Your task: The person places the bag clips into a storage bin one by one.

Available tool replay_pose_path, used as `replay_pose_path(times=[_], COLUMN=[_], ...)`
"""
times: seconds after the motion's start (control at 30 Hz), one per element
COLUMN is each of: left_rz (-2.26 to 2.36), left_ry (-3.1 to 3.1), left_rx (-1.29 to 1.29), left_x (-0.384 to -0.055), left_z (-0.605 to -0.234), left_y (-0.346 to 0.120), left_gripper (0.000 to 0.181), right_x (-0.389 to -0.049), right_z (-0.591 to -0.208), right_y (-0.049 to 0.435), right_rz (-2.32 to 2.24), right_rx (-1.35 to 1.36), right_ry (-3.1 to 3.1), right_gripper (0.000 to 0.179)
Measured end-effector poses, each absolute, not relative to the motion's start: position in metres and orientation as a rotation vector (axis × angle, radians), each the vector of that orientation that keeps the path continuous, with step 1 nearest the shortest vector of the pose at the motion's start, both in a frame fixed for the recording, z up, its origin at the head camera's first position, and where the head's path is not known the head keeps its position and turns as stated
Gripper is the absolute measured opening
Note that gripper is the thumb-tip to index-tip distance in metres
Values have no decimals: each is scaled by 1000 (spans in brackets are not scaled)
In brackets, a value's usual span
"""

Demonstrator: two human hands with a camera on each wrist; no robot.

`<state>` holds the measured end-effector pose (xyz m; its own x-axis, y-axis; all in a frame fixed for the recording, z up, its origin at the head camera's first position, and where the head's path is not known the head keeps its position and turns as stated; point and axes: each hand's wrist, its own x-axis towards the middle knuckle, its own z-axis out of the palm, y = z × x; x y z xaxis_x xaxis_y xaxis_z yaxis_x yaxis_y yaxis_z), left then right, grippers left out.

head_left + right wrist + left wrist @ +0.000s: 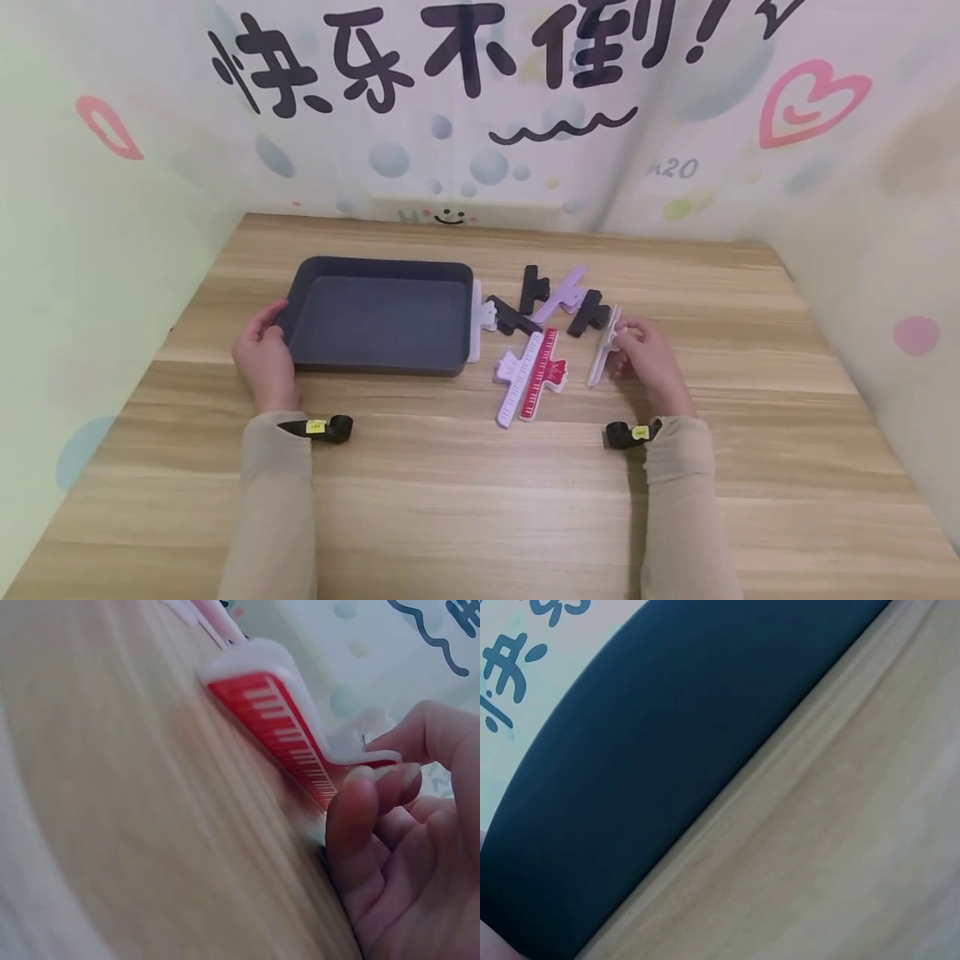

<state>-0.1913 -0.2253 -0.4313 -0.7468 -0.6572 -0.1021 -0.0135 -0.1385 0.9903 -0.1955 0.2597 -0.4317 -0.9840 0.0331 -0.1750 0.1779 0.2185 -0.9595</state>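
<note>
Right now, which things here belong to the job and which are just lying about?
Apparently in use:
dark tray, left hand
red-and-white clip, right hand

Lying about:
three black clips
purple clip
white clip beside the tray
pale lilac clip
second red clip

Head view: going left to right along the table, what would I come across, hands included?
Left hand, dark tray, pale clip at the tray's right edge, front lilac clip, front red clip, held clip, right hand.

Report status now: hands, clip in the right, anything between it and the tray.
Left hand holding tray's left side. Right hand pinching red-and-white clip. Other clips lying between it and tray.
</note>
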Motion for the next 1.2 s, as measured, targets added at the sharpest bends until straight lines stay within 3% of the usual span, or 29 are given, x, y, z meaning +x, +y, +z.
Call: replay_pose_path(times=[1.2], left_rz=[-1932], left_ry=[-1702], left_rx=[736], left_x=[-193], left_z=[-430], left_y=[-225], left_gripper=[43], right_x=[-196], right_z=[-439], right_y=[260], right_rz=[-1796], right_rx=[279], right_ry=[2492], right_gripper=[27])
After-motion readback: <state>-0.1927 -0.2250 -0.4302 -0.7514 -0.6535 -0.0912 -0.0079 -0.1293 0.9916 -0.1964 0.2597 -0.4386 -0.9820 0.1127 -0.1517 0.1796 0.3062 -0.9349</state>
